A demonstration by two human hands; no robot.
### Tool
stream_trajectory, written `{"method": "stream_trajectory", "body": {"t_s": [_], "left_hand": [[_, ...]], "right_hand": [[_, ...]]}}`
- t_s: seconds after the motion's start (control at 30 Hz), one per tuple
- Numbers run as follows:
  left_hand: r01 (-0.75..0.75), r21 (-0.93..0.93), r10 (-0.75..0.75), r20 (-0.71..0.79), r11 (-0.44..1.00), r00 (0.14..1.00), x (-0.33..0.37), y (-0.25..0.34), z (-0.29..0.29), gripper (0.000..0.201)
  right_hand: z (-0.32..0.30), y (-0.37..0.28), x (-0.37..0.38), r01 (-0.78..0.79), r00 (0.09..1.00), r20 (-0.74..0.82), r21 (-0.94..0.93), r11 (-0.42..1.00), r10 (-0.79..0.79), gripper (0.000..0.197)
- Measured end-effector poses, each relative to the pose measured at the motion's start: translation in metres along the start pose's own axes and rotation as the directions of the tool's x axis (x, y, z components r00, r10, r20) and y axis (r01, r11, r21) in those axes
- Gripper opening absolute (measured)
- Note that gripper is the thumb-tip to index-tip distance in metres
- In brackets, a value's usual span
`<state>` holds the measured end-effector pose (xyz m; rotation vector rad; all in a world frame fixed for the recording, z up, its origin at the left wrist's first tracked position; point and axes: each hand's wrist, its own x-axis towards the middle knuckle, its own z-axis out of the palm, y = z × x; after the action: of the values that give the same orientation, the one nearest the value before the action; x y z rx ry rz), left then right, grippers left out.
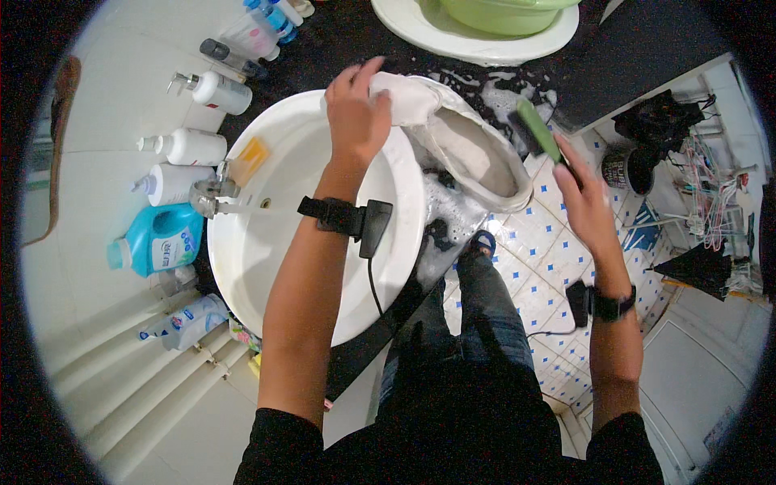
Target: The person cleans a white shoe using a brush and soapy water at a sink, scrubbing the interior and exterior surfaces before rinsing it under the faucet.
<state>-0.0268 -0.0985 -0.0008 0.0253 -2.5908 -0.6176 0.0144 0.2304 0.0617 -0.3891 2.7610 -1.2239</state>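
A wet white shoe [503,182] lies tilted across the rim of the white sink, its opening facing up. My left hand [358,117] is closed around the white flap at the shoe's far left end; the thumb lies on it and some fingers are hidden. In my right hand [588,198] is a green scrubbing brush [537,128], a little blurred, with dark bristles facing the shoe. The brush is held just right of the shoe, apart from it. Soap foam [453,214] coats the dark counter below the shoe.
Beside the round sink [242,299] stand a tap [212,198], white pump bottles [194,147] and a blue detergent jug [166,240]. A green basin [509,12] rests on a white oval surface [485,50] at the back. Hangers [707,194] and a dark bucket [629,171] are at right.
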Motion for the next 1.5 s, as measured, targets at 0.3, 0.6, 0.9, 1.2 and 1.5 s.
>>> {"method": "stream_trajectory", "body": {"t_s": [0.3, 0.6, 0.9, 1.2, 1.5], "left_hand": [[-0.023, -0.08, 0.067, 0.594, 0.996, 0.802, 0.004, 0.011, 0.028, 0.054], [-0.106, -0.084, 0.134, 0.491, 0.991, 0.861, -0.006, 0.007, 0.043, 0.054], [-0.053, -0.169, 0.132, 0.499, 0.984, 0.857, -0.008, 0.018, 0.042, 0.056], [-0.046, -0.089, 0.083, 0.478, 0.995, 0.875, -0.016, 0.015, 0.039, 0.059], [-0.064, -0.182, 0.154, 0.538, 0.981, 0.829, -0.002, 0.019, 0.023, 0.081]], "right_hand": [[0.04, -0.056, -0.002, 0.234, 0.953, 0.293, -0.561, 0.794, -0.074, 0.022], [0.089, -0.065, 0.046, 0.259, 0.959, 0.233, -0.503, 0.824, -0.159, 0.033], [0.105, -0.053, 0.056, 0.261, 0.962, 0.208, -0.516, 0.816, -0.177, 0.029], [0.052, -0.079, -0.015, 0.206, 0.913, 0.402, -0.612, 0.764, 0.076, 0.046], [0.102, -0.058, 0.037, 0.198, 0.961, 0.273, -0.584, 0.787, -0.039, 0.031]]}}
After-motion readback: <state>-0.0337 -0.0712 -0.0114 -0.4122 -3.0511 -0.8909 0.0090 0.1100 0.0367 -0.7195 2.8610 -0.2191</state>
